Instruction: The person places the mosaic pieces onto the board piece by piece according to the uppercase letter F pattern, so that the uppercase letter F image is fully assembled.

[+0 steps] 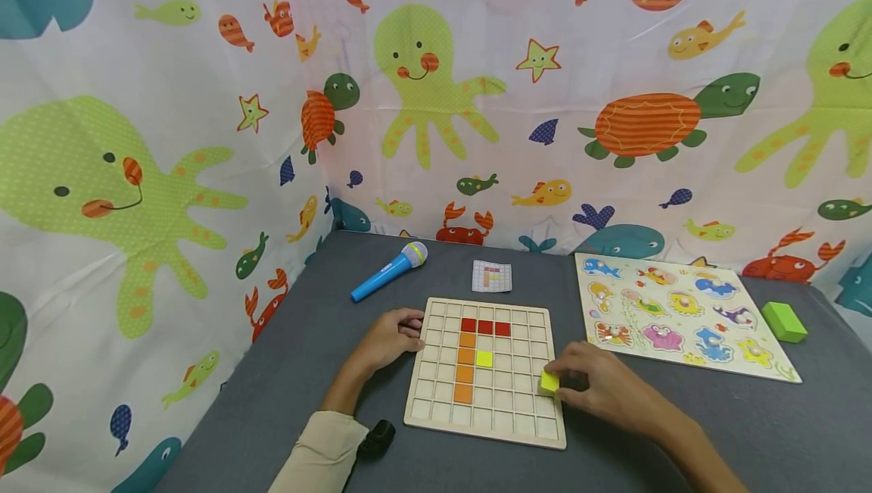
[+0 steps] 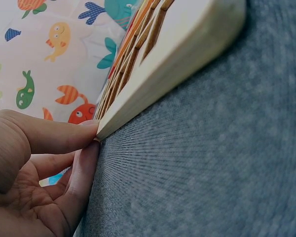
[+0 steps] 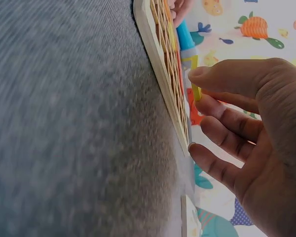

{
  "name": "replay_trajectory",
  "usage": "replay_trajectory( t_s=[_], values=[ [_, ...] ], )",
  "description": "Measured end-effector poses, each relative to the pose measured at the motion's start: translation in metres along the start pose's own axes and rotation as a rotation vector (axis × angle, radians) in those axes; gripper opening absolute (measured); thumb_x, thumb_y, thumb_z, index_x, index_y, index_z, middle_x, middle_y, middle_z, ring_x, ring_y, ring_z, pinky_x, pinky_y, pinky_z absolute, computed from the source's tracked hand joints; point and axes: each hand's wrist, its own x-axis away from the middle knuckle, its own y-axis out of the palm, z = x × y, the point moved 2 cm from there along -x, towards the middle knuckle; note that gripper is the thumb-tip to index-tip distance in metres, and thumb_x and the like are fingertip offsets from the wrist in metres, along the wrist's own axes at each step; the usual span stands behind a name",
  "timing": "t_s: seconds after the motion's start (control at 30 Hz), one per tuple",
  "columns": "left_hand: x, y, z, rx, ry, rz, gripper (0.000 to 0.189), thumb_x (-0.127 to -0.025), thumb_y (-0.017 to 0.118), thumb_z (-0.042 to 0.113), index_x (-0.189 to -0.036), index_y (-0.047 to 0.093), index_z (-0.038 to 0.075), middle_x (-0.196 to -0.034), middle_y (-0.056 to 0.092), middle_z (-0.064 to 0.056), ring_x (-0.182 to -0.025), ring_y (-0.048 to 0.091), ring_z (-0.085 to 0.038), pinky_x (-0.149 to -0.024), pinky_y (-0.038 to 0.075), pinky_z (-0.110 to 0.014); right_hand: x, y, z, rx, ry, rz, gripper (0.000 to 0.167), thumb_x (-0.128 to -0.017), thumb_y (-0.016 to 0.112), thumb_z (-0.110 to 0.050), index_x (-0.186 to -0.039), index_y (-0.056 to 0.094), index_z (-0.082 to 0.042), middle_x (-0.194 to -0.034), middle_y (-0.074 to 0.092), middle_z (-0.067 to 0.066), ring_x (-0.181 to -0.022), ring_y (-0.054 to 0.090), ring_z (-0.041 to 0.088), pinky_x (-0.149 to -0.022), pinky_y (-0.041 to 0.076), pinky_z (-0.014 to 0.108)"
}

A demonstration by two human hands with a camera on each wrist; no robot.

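A wooden grid board (image 1: 511, 402) lies on the dark table, with three red tiles (image 1: 485, 326) in a row, several orange tiles (image 1: 465, 356) in a column and one yellow tile (image 1: 484, 359) beside the column. At the board's left edge, my left hand (image 1: 381, 345) pinches the rim between thumb and finger, as the left wrist view shows. My right hand (image 1: 609, 388) holds another yellow tile (image 1: 549, 382) between thumb and fingertip, tilted up over the board's right edge. In the right wrist view this yellow tile (image 3: 195, 89) appears edge-on, and the other fingers curve loosely below it.
Behind the board lie a blue toy microphone (image 1: 391, 273) and a small card (image 1: 492, 276) printed with a coloured grid. A sea-animal peg puzzle (image 1: 640, 311) is at the right, with a green block (image 1: 784, 322) beside it. A patterned curtain (image 1: 477, 99) borders the table.
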Motion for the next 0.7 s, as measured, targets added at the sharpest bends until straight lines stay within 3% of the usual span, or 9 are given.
replay_trajectory(
  t_s=[0.27,0.7],
  values=[
    [0.001,0.0,0.0,0.006,0.001,0.001,0.056,-0.088,0.081,0.002,-0.141,0.064,0.002,-0.121,0.067,-0.01,-0.108,0.069,-0.021,-0.096,0.058,-0.042,-0.011,0.006,-0.008,-0.016,-0.022,0.018,0.027,-0.094,0.081,-0.031,-0.118,0.08,-0.019,-0.107,0.064,-0.011,-0.092,0.055,0.008,-0.075,0.049,0.025],
    [0.001,0.0,0.002,0.006,-0.012,-0.007,0.055,-0.089,0.08,0.002,-0.142,0.064,0.002,-0.122,0.066,-0.01,-0.108,0.068,-0.021,-0.097,0.057,-0.042,-0.026,0.014,-0.013,-0.002,-0.015,0.042,0.026,-0.094,0.08,-0.027,-0.119,0.08,-0.02,-0.115,0.068,-0.009,-0.104,0.058,0.012,-0.09,0.055,0.037]
  ],
)
